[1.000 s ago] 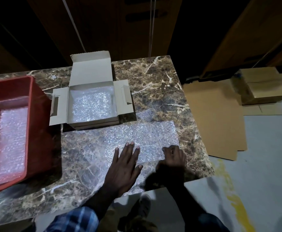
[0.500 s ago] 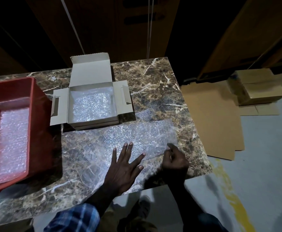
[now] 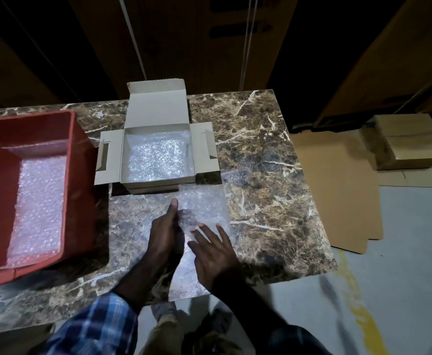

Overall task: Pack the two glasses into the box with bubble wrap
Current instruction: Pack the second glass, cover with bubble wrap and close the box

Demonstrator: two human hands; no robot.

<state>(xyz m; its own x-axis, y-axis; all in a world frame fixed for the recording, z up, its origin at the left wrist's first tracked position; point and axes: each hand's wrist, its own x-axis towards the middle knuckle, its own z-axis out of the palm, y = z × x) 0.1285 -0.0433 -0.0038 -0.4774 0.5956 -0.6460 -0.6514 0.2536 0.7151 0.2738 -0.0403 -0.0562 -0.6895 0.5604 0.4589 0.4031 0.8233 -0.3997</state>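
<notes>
One sheet of bubble wrap (image 3: 204, 208) is laid on the marble table (image 3: 274, 196), its long axis running from the table's near edge away toward the box (image 3: 158, 160). Its far end is seen almost touching the box's front wall, while its near end reaches the table edge between the two forearms. The sheet is flanked by both hands: the left hand (image 3: 165, 237) is placed at its left edge, thumb extended toward the box, the remaining fingers hidden from view, so a grip on the sheet cannot be confirmed. The right hand (image 3: 213, 254) is spread flat on the sheet's near half, fingers straight and fanned, nothing held. Neither hand is markedly nearer; the sheet lies directly ahead of both, under the right palm and just right of the left.

Beyond the sheet, the box is shown open, lid flap raised and side flaps splayed, its floor already lined with wrap. No glasses are visible anywhere in the frame, so the packing itself is judged not yet begun; the sheet is apparently being prepared for wrapping. To the left, a red crate (image 3: 30, 190) holding more wrap is set just beside the box. To the right, off the table, flattened cardboard (image 3: 338, 190) and stacked cartons (image 3: 404, 144) are seen on the floor. A plaid sleeve (image 3: 99, 326) is visible on the left arm.
</notes>
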